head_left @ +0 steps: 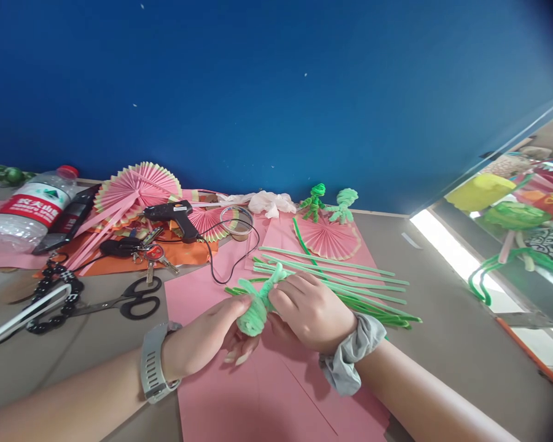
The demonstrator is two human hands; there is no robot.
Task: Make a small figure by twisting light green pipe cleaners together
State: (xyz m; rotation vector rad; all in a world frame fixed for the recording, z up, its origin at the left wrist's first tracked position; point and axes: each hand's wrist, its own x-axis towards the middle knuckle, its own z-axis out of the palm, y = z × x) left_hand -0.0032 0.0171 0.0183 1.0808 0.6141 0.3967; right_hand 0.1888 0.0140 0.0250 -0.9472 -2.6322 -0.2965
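A light green pipe cleaner figure with a coiled round end is between my two hands, above pink paper. My left hand pinches it from the left, thumb on top and fingers beneath. From the right, my right hand closes its fingers on the figure's twisted limbs; its fingertips are partly hidden. Just behind and to the right of my hands lie several loose green pipe cleaners. Two finished-looking pipe cleaner figures, one dark green and one light green, stand by the blue wall.
Black scissors, keys and a black beaded bracelet lie to the left. Behind them are a black glue gun, pink folded paper fans and a plastic bottle. A blue wall borders the table's back.
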